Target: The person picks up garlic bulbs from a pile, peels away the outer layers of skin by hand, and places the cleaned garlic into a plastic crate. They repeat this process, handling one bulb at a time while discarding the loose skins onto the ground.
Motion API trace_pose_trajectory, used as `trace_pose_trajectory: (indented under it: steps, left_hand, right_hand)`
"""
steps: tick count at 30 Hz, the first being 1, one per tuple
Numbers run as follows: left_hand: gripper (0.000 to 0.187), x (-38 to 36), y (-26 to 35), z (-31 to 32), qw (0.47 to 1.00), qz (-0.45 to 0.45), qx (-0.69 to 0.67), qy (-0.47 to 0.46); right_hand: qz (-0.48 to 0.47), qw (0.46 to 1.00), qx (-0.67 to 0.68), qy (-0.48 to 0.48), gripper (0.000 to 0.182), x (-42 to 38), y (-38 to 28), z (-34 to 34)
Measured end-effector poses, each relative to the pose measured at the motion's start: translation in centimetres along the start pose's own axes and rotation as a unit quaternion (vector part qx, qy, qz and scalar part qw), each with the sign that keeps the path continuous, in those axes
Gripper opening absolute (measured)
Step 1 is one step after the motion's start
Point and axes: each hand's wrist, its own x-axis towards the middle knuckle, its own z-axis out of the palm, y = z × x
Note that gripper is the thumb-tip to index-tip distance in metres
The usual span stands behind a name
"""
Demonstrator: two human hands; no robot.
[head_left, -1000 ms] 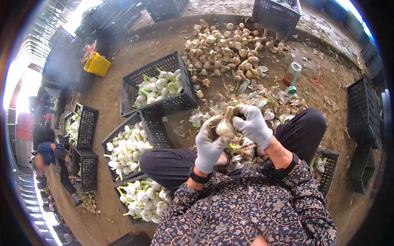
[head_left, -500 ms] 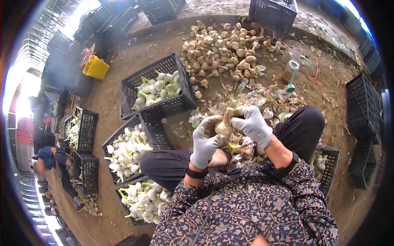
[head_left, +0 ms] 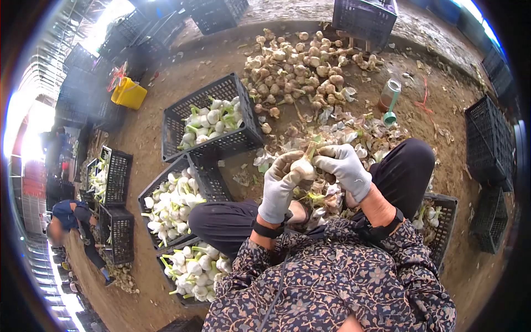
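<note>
A garlic bulb [head_left: 303, 166] with its stalk pointing up is held between my two gloved hands, above a litter of papery skins. My left hand [head_left: 279, 185] wraps its fingers and thumb round the bulb's lower left side. My right hand [head_left: 345, 169] pinches at the bulb's upper right, by the stalk; its fingertips are partly hidden. Most of the bulb's visible side looks pale and smooth. Beyond the hands lies a heap of unpeeled brownish garlic bulbs [head_left: 301, 66] on the dirt floor, with loose garlic skins [head_left: 354, 133] nearer to me.
Black crates of white garlic [head_left: 176, 205] stand at my left, one crate [head_left: 251, 141] farther forward. Another crate [head_left: 448, 227] sits by my right hip. A jar with a green lid [head_left: 390, 97] and a yellow bucket [head_left: 129, 93] are on the ground. A person [head_left: 72, 218] bends at far left.
The bulb has turned paler, its brownish outer skin now mostly gone from the visible side. Both hands have shifted slightly and stay on it.
</note>
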Motion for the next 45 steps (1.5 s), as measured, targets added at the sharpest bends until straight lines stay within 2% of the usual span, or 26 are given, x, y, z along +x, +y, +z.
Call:
trace_pose_trajectory:
  steps: [3,6,10,11,14,16,17,18,19,20,21,22,24,27,29,30,32,33,34,35,37,38,41,42,43,45]
  left_hand:
    - [0.049,0.0,-0.5,-0.3,0.996,0.037,0.075,-0.014]
    - [0.052,-0.1,-1.2,0.1,0.974,0.135,0.18,-0.014]
    - [0.045,-1.4,-0.7,0.1,0.999,-0.016,0.039,0.024]
    - [0.045,-1.3,-0.9,0.1,1.0,-0.003,-0.018,0.008]
    - [0.053,-0.9,0.1,0.1,0.974,-0.134,-0.176,0.042]
    - [0.057,-0.3,0.3,-0.1,0.946,-0.196,-0.251,0.055]
    - [0.056,-0.3,0.5,0.1,0.951,-0.184,-0.242,0.059]
    - [0.055,-0.2,0.6,0.4,0.955,-0.172,-0.233,0.063]
    - [0.054,-0.2,0.6,0.6,0.959,-0.162,-0.224,0.068]
    - [0.054,-0.2,0.3,0.7,0.97,-0.12,-0.191,0.087]
    - [0.053,-0.3,0.3,0.7,0.979,-0.105,-0.152,0.082]
    - [0.053,-0.4,0.4,0.9,0.987,-0.089,-0.114,0.075]
    - [0.052,-0.8,0.8,1.1,0.997,-0.047,-0.033,0.057]
    - [0.048,-1.1,0.3,2.2,0.98,0.087,0.136,0.118]
    - [0.044,-1.1,-2.4,2.8,0.928,0.214,0.253,0.171]
    - [0.042,-0.9,-2.5,2.1,0.869,0.293,0.362,0.168]
    - [0.037,-0.8,-2.7,1.3,0.815,0.354,0.427,0.167]
    - [0.034,-0.7,-1.7,2.0,0.838,0.341,0.391,0.171]
    - [0.037,-0.2,-1.4,2.0,0.915,0.241,0.258,0.193]
    - [0.036,0.1,-1.2,1.6,0.95,0.19,0.186,0.163]
    - [0.035,0.5,-0.2,1.4,0.991,0.082,0.04,0.097]
    - [0.037,0.4,-0.2,2.0,0.985,0.086,0.065,0.131]
    - [0.035,0.0,-0.7,0.7,0.989,0.038,0.043,0.137]
    - [0.035,-0.1,-0.5,1.2,0.991,0.05,0.007,0.124]
    - [0.034,-0.2,-0.4,1.5,0.992,0.031,0.007,0.125]
    - [0.034,-0.3,-0.1,2.0,0.992,-0.003,0.007,0.127]
  right_hand:
    - [0.006,0.999,-0.031,0.013,0.015,0.2,0.3,-0.2]
    - [-0.077,0.996,-0.044,0.032,0.014,0.9,1.9,0.2]
    - [-0.131,0.977,-0.151,0.076,0.012,1.1,3.1,0.6]
    - [-0.192,0.958,-0.195,0.085,0.01,0.8,3.1,0.8]
    - [-0.354,0.865,-0.339,0.108,0.007,0.2,2.7,1.3]
    - [-0.358,0.863,-0.334,0.12,0.007,-0.6,2.1,1.9]
    - [-0.362,0.862,-0.332,0.127,0.007,-0.9,1.9,2.2]
    - [-0.356,0.887,-0.272,0.11,0.008,-0.7,1.6,2.6]
    - [-0.256,0.95,-0.159,0.078,0.01,-0.9,1.2,2.7]
    - [-0.146,0.987,-0.041,0.044,0.012,-1.5,0.8,2.9]
    - [-0.033,0.996,0.078,0.008,0.015,-1.9,0.2,3.2]
    - [-0.068,0.994,0.088,-0.018,0.022,-1.9,0.5,3.1]
    - [-0.057,0.994,0.089,0.019,0.019,-1.4,1.2,3.3]
    - [-0.034,0.993,0.101,0.056,0.015,-0.7,2.7,3.1]
    - [-0.005,0.989,0.121,0.081,0.012,-0.4,2.9,2.9]
    - [-0.029,0.991,0.102,0.085,0.01,-0.5,2.7,2.9]
    - [-0.083,0.993,0.054,0.07,0.01,-0.5,2.6,3.0]
    - [-0.11,0.992,0.029,0.062,0.011,-0.6,2.5,3.1]
    - [-0.161,0.986,-0.006,0.03,0.011,-1.0,2.1,3.6]
    - [-0.285,0.918,-0.267,0.064,0.012,-0.6,3.3,3.1]
    - [-0.271,0.928,-0.256,0.027,0.015,-1.3,3.1,3.7]
    - [-0.249,0.935,-0.251,0.008,0.012,-1.3,2.8,3.7]
    - [-0.145,0.978,-0.147,-0.012,0.011,-1.4,1.9,2.9]
    - [-0.109,0.993,-0.04,0.003,0.013,-0.5,2.3,2.8]
    - [-0.045,0.984,-0.164,0.045,0.014,-0.7,2.2,1.6]
    - [-0.147,0.97,-0.179,0.079,0.014,-0.5,2.5,1.7]
